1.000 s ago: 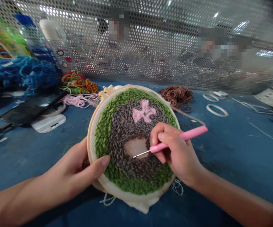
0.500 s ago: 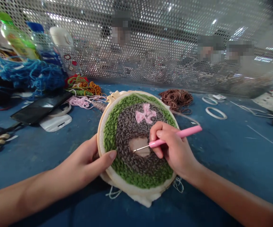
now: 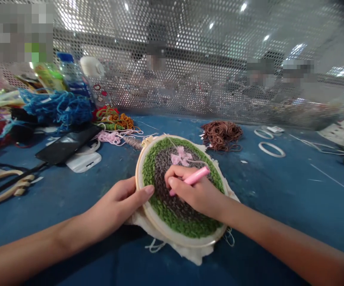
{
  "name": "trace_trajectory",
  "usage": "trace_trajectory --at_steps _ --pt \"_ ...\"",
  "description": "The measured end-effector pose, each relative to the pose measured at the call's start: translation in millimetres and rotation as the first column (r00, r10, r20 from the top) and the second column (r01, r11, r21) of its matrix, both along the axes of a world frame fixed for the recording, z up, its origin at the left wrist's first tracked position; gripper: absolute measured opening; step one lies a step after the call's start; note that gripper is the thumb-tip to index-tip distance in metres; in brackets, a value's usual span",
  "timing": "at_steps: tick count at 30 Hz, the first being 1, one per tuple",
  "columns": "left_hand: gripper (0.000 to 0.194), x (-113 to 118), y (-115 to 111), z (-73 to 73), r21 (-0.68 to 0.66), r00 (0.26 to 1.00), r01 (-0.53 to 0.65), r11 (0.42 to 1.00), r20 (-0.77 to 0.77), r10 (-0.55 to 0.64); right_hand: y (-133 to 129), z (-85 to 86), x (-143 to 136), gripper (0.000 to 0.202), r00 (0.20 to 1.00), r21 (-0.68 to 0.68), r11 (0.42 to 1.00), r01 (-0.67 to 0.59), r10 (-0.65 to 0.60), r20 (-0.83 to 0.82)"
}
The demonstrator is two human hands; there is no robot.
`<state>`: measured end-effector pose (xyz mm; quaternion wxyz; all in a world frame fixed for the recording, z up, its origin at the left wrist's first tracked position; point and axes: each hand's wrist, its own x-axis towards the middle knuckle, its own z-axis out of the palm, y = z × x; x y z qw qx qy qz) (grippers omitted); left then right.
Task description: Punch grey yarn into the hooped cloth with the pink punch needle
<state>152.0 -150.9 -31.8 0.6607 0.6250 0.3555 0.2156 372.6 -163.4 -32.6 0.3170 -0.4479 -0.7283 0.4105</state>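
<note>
A round wooden hoop (image 3: 140,179) holds cloth covered in looped yarn, a green ring (image 3: 186,227) around a dark grey area with a pink patch (image 3: 181,155) near the top. My left hand (image 3: 127,200) grips the hoop's left rim, thumb on the front, other fingers partly hidden behind it. Over the middle of the work, my right hand (image 3: 192,190) is closed on a pink punch needle pen (image 3: 196,176). The pen's lower end meets the grey loops, and its metal tip is out of sight. A thin grey strand runs near the pen's top.
Brown yarn (image 3: 222,135) lies behind the hoop to the right, near white rings (image 3: 271,149). At left are a black phone (image 3: 69,145), blue yarn (image 3: 60,108), bottles and another wooden hoop (image 3: 2,173). A perforated metal screen (image 3: 190,87) stands behind.
My right hand has moved left and the needle's metal shaft, visible before, is now hidden at the grey loops. The hoop appears slightly lower and further right, and the camera view has shifted.
</note>
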Motion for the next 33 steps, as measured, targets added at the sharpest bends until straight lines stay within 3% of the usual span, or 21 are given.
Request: trace_trajectory --at_steps 2,5,7,8,10,12,14,18,21,24,28,33 --pt "0.029 -6.9 9.0 10.9 0.099 0.970 0.119 0.988 -0.222 -0.095 2.3 1.1 -4.9 0.018 1.000 -0.030 1.000 -0.006 0.005 -0.018" --pt "0.044 -20.3 23.3 31.2 0.096 0.764 0.395 0.914 -0.587 -0.268 -4.7 0.4 -9.6 0.020 1.000 -0.035 0.999 0.012 -0.013 -0.024" --pt "0.050 -26.5 32.5 42.4 0.022 0.635 0.468 0.883 -0.703 -0.319 -13.4 -0.7 -9.5 0.020 1.000 -0.040 0.999 0.006 -0.006 -0.001" --pt "0.052 -28.0 37.2 45.9 0.042 0.598 0.475 0.879 -0.748 -0.288 -17.9 -0.9 -8.9 0.019 1.000 -0.045 0.999 -0.006 0.007 0.019" --pt "0.054 -27.7 46.5 47.5 0.228 0.573 0.443 0.867 -0.816 -0.079 -25.8 -0.5 -8.2 0.018 0.998 -0.062 0.997 -0.044 0.047 0.049" --pt "0.052 -24.7 54.4 42.2 0.436 0.566 0.395 0.809 -0.809 0.160 -31.4 0.7 -9.1 0.017 0.995 -0.079 0.994 -0.081 0.085 0.052" --pt "0.050 -21.4 58.9 33.1 0.539 0.551 0.356 0.763 -0.781 0.294 -34.4 1.6 -11.0 0.016 0.992 -0.081 0.991 -0.108 0.113 0.054" --pt "0.042 -20.1 60.1 17.0 0.635 0.506 0.342 0.693 -0.746 0.434 -35.1 -0.1 -13.1 0.017 0.990 -0.073 0.990 -0.122 0.127 0.061" --pt "0.042 -23.6 65.8 9.0 0.748 0.526 0.392 0.535 -0.659 0.537 -34.1 -2.8 -12.3 0.017 0.989 -0.060 0.988 -0.140 0.143 0.049" --pt "0.049 -28.8 82.9 0.4 0.775 0.566 0.478 0.413 -0.631 0.531 -33.2 -3.6 -12.2 0.016 0.988 -0.051 0.987 -0.152 0.154 0.032" --pt "0.043 -40.0 114.0 1.3 0.786 0.539 0.461 0.411 -0.616 0.574 -30.8 -2.2 -13.7 0.015 0.988 -0.074 0.985 -0.153 0.155 0.025" --pt "0.032 -52.3 144.3 40.4 0.858 0.480 0.258 0.445 -0.513 0.711 -27.0 -2.6 -16.1 0.015 0.989 -0.129 0.981 -0.143 0.137 -0.055"
